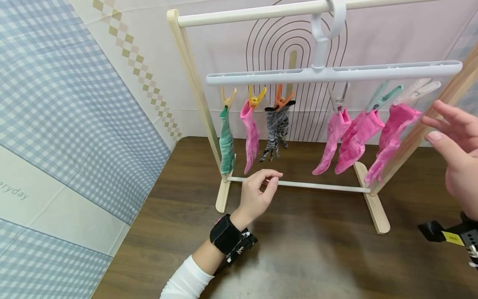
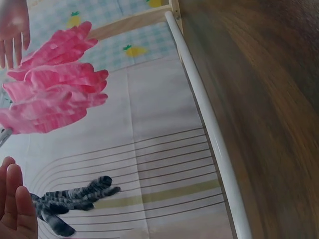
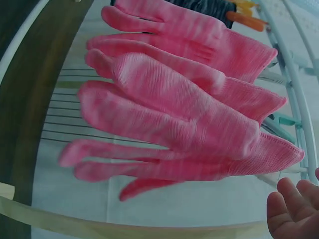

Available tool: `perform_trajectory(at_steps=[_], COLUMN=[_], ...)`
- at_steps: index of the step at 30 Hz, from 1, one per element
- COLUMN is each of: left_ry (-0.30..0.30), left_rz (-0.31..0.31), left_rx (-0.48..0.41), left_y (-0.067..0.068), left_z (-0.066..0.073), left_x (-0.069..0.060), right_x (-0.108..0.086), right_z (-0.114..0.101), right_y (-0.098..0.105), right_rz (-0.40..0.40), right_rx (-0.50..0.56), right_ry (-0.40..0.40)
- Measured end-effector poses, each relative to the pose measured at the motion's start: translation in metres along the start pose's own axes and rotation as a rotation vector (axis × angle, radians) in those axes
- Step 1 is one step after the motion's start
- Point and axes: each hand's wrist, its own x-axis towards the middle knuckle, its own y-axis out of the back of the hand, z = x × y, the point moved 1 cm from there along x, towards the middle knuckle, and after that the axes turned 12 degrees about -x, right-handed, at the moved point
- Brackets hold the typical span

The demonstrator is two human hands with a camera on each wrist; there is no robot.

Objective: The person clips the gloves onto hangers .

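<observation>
Gloves hang by clothespins from a white hanger (image 1: pixel 261 76). On its left side are a green glove (image 1: pixel 226 143), a pink glove (image 1: pixel 252 133) and a black-and-grey glove (image 1: pixel 278 122). Three pink gloves (image 1: pixel 360 139) hang on the right side, their finger ends pointing down. My left hand (image 1: pixel 257 191) hovers in front of the rack's lower bar, below the dark glove, fingers loosely bent and holding nothing. Beside the outermost pink glove (image 3: pixel 199 167), my right hand (image 1: pixel 457 141) is held up with fingers spread and nothing in it; any contact with the glove is not visible.
The hanger hooks over the top bar (image 1: pixel 246 15) of a wooden rack. Its feet (image 1: pixel 377 214) stand on a brown table (image 1: pixel 298 249). A lower white bar (image 1: pixel 321 185) joins the sides. Patterned cloth (image 1: pixel 209 50) hangs behind, and blue checked cloth (image 1: pixel 74 104) lies left.
</observation>
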Motion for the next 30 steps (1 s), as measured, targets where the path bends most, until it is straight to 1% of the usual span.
perform_trajectory(at_steps=[3,7,10,12,14,15,17,19,21,28,30], left_ry=[-0.003,-0.011,-0.015,-0.015,-0.011,-0.008,-0.006,-0.008,-0.012,-0.022,-0.029], left_rz=[0.005,0.03,0.045,0.049,0.051,0.052,0.054,0.053,0.053,0.029,0.016], left_rx=[0.011,0.024,0.023,0.02,0.022,0.022,0.024,0.026,0.033,0.07,0.09], left_y=[0.004,0.01,0.013,0.015,0.016,0.016,0.017,0.018,0.019,0.021,0.021], left_z=[-0.001,-0.003,-0.003,-0.004,-0.004,-0.004,-0.004,-0.004,-0.003,-0.003,-0.003], left_x=[0.0,0.001,0.002,0.003,0.003,0.003,0.004,0.004,0.005,0.004,0.004], right_x=[-0.001,-0.003,-0.006,-0.007,-0.009,-0.009,-0.011,-0.013,-0.016,-0.027,-0.03], right_z=[0.006,0.01,0.011,0.011,0.011,0.012,0.012,0.014,0.016,0.019,0.02], right_y=[0.002,0.004,0.005,0.005,0.005,0.005,0.004,0.003,0.002,-0.009,-0.013], right_rz=[0.001,-0.01,-0.025,-0.03,-0.041,-0.043,-0.052,-0.059,-0.069,-0.136,-0.157], right_rx=[0.026,-0.014,-0.152,-0.202,-0.334,-0.356,-0.461,-0.558,-0.563,-0.764,-0.788], right_ry=[-0.013,-0.051,-0.075,-0.096,-0.1,-0.102,-0.099,-0.066,-0.024,0.158,0.211])
